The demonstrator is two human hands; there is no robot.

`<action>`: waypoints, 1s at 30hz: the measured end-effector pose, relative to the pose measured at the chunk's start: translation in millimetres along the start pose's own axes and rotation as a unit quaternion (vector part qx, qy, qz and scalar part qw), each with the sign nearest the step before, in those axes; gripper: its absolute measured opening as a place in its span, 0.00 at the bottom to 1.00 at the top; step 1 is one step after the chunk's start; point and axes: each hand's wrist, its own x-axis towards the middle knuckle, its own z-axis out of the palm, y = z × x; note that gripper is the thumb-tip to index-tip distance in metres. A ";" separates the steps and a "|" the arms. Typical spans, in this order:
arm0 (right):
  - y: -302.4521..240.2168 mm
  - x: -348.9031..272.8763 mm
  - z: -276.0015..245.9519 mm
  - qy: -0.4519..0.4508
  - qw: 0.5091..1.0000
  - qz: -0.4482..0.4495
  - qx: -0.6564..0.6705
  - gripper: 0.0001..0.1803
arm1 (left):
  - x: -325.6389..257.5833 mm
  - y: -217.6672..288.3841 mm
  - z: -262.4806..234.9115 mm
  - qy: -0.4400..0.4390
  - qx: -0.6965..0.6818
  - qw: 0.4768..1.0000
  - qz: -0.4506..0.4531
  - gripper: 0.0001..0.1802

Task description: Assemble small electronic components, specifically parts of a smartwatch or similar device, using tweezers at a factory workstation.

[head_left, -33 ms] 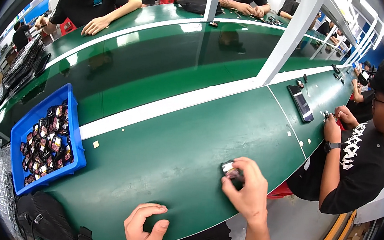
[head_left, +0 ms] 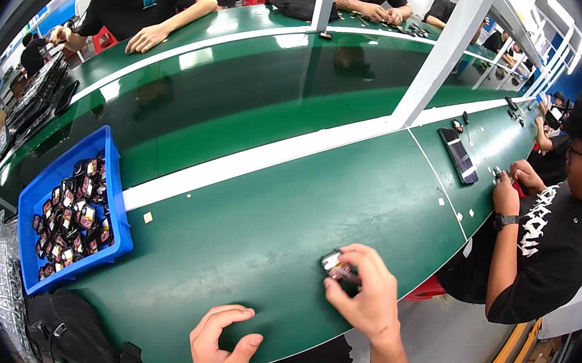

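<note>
My right hand (head_left: pixel 364 293) grips a small black device (head_left: pixel 333 262) between thumb and fingers, low over the green table (head_left: pixel 241 247). A white label and a pinkish patch show on the device; its right end is hidden behind my fingers. My left hand (head_left: pixel 220 344) is at the table's near edge with thumb and curved fingers apart, holding nothing. At the left stands a blue bin (head_left: pixel 124 235) with a heap of similar small black devices (head_left: pixel 75 212) in it.
A black bag (head_left: pixel 70 328) lies at the near left. Beyond the white strip (head_left: pixel 257 167) runs a dark green belt (head_left: pixel 257 100). A white post (head_left: pixel 434 69) rises ahead. To my right a co-worker (head_left: pixel 540 243) handles small parts beside a phone (head_left: pixel 458 156). Another person (head_left: pixel 146 3) sits across.
My right hand has moved a little to the left with the small black device. The left hand stays nearly where it was.
</note>
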 end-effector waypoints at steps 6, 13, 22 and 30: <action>-35.8 -13.8 17.5 -0.168 0.932 -0.118 0.299 0.22 | -10.6 -10.8 25.6 0.009 -0.374 0.918 -0.130 0.25; -31.4 -27.6 48.3 -0.224 0.872 -0.113 0.420 0.32 | -11.8 -22.0 14.0 -0.019 -0.471 0.876 -0.107 0.30; -36.6 -31.1 41.3 -0.139 0.952 -0.183 0.202 0.27 | -2.8 -23.3 17.5 0.032 -0.502 0.854 -0.134 0.28; -53.1 -24.0 47.4 -0.077 0.978 -0.152 0.120 0.19 | 0.5 -19.3 21.0 0.088 -0.460 0.869 -0.159 0.33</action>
